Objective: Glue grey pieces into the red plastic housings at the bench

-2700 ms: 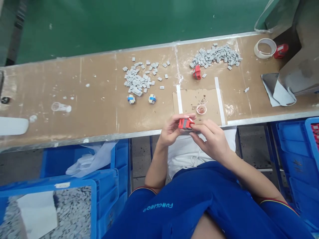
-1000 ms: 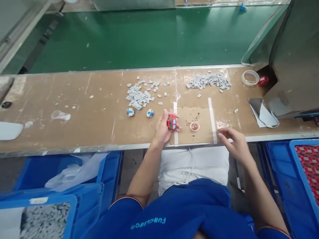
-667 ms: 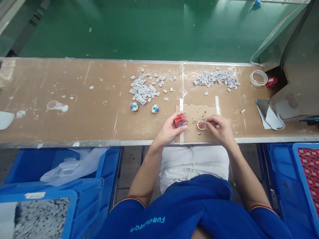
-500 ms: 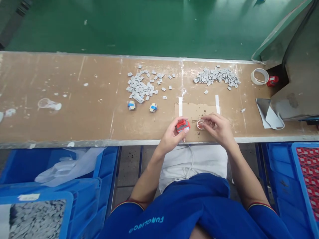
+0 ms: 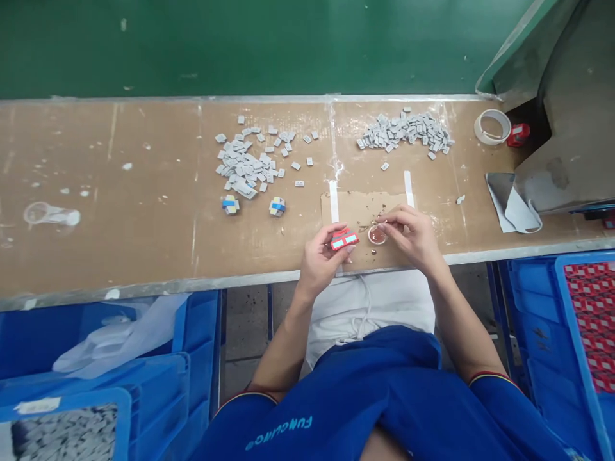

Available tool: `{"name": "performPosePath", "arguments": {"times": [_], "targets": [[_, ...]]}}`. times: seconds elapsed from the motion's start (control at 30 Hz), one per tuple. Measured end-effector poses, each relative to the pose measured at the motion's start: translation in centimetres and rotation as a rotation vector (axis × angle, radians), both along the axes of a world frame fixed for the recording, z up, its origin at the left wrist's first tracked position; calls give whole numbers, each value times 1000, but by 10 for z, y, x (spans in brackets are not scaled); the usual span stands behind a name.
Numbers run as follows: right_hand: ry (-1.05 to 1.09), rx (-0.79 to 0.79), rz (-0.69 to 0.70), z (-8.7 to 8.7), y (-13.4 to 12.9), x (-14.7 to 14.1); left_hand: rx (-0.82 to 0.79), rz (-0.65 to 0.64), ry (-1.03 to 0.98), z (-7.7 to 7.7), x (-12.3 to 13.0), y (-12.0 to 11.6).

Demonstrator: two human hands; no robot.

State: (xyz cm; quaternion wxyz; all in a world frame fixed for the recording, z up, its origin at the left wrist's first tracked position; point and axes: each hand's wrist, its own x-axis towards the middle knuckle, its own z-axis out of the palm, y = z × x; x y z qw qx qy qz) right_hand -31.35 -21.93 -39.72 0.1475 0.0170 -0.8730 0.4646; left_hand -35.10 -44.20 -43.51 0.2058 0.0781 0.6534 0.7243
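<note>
My left hand (image 5: pixel 321 257) is closed on a red toy piece (image 5: pixel 344 239) with a grey band and two pale rectangles on its near side. To its right, a small round dish (image 5: pixel 377 234) with a pale rim and reddish-brown contents rests on a cardboard sheet (image 5: pixel 354 203). Over the dish's right edge, my right hand (image 5: pixel 410 235) has thumb and fingers pinched together. Whatever they grip, if anything, is too small to make out. Dark bits lie scattered around the dish.
Two piles of small grey pieces (image 5: pixel 245 163) (image 5: pixel 408 131) lie farther back, with two yellow-and-blue blocks (image 5: pixel 277 206) (image 5: pixel 230 205) near the left pile. A tape roll (image 5: pixel 492 127) sits by a metal housing (image 5: pixel 567 147). Blue crates (image 5: pixel 533 307) (image 5: pixel 158 378) flank me.
My left hand has tilted the red toy piece so its side with pale rectangles shows. The right hand stays pinched at the dish. The whole view has shifted slightly.
</note>
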Motion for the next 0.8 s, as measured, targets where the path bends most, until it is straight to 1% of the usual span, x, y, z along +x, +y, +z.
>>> {"name": "performPosePath", "arguments": {"times": [0.17,0.27,0.33,0.43,0.5,0.57,0.67,0.73,0.8], "targets": [[139,-25,-73,1,-2,2,21,-20,20,-4,3,-4],[172,-53,-120,-3,-5,7,28,-56,65,-6,2,-5],[147,-128,-184,-11,-8,13,35,-76,98,-7,1,-6],[84,-314,-325,-22,-12,22,36,-91,128,-9,1,-8],[52,-433,-390,-26,-15,25,36,-92,128,-9,1,-8],[42,-506,-429,-23,-19,28,35,-93,136,-8,2,-7],[98,-519,-457,-12,-28,31,16,-114,178,-6,2,-7],[150,-477,-407,-3,-36,33,-5,-126,209,-6,3,-7],[185,-411,-304,3,-43,35,-24,-123,232,-6,3,-7]]}}
